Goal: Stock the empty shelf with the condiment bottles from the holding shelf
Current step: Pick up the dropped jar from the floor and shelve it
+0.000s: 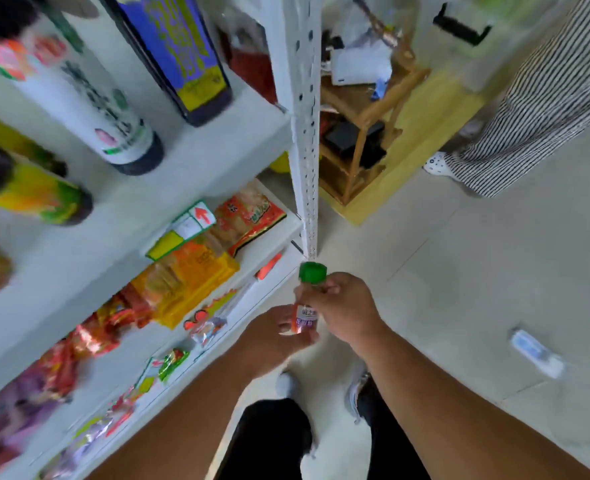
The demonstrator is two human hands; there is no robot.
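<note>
Head view. Small bottle [305, 306] with green cap [312, 271] and orange contents is held in the air, off the front edge of the lower shelf [273, 282], just below the foot of the white slotted upright [305, 133]. Right hand [342, 310] grips its neck, fingers curled just under the cap. Left hand [276, 336] cups the bottle's base; fingers loosely bent around it, exact contact blurred. Bottle is tilted, cap toward the upright.

Upper shelf [200, 161] carries larger bottles; the lower one carries snack packets [189, 278].

Risk, judged: if one hand releases before the other has a firm hold, the bottle could drop to the tiled floor [477, 271]. Raising it blind could knock the cap on the shelf edge.
</note>
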